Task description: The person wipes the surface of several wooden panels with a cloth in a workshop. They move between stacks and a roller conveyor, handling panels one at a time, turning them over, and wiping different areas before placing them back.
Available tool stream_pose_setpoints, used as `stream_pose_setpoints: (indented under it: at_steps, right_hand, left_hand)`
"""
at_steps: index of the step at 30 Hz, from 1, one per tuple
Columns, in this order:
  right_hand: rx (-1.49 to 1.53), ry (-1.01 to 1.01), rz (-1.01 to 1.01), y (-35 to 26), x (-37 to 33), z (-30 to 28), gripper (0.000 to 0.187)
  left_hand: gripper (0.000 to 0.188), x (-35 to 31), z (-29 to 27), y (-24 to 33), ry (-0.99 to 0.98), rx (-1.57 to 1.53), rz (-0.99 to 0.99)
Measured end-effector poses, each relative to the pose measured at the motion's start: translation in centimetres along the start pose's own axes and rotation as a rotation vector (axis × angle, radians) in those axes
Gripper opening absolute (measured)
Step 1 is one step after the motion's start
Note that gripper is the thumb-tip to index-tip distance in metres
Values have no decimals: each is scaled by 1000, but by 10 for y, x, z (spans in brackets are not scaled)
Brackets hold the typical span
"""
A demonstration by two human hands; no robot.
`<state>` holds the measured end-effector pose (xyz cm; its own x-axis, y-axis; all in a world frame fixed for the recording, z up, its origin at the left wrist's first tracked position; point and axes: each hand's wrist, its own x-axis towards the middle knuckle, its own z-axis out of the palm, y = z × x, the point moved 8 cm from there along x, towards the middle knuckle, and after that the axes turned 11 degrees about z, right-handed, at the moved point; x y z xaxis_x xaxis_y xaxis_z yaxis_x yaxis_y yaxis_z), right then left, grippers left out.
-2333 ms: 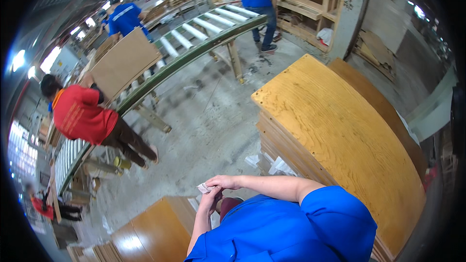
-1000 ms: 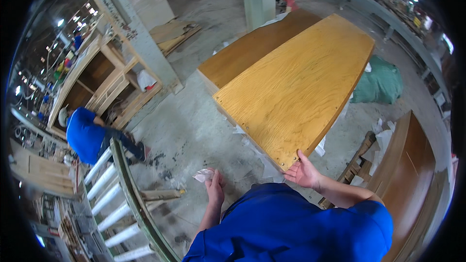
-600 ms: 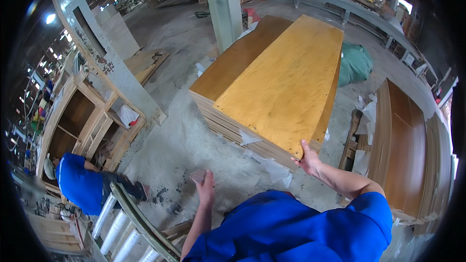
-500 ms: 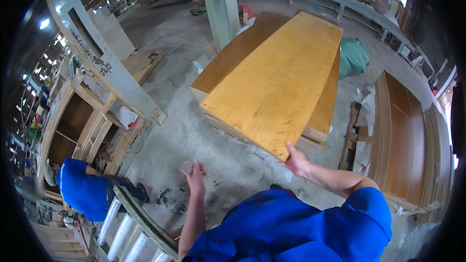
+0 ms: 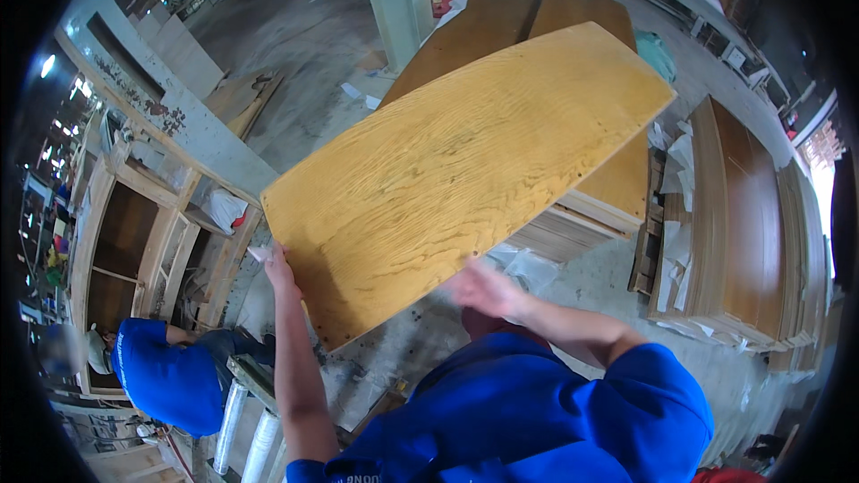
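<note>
A large yellow-brown wooden panel (image 5: pixel 456 170) is raised at a slant over the stack, its left end near me. My left hand (image 5: pixel 281 266) is closed at the panel's left edge, thumb side up. A small pale piece (image 5: pixel 260 253) sticks out from that hand; its kind is unclear. Close to the panel's near long edge, my right hand (image 5: pixel 488 288) is smeared by motion, and its fingers cannot be made out. Beneath and behind lies a stack of brown panels (image 5: pixel 573 231), partly covered by the raised one.
Another panel stack (image 5: pixel 729 215) stands at the right. A pillar (image 5: pixel 394 13) rises behind. At the left are a wooden cabinet frame (image 5: pixel 183 250) and a bent-over person in blue (image 5: pixel 165 371). Rollers (image 5: pixel 259 443) lie at the lower left, a green sack (image 5: pixel 655 55) beyond the stack.
The panel has come off the stack top toward me and swung round, its near end now further left. My left hand has moved up to its edge; my right hand has left the corner it held.
</note>
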<state>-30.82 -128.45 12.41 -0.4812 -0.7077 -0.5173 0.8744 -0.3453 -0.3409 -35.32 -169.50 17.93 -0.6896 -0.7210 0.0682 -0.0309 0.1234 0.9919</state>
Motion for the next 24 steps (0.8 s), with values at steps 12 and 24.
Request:
stream_pose_setpoints:
  at_steps: [12,24]
  right_hand:
    - [471,260,-513,-165,-24,-82,52]
    - [645,428,-610,-153,-33,-78,67]
  left_hand:
    - [32,179,81,60,30,865,518]
    - [44,156,544,84,-1083,917,491]
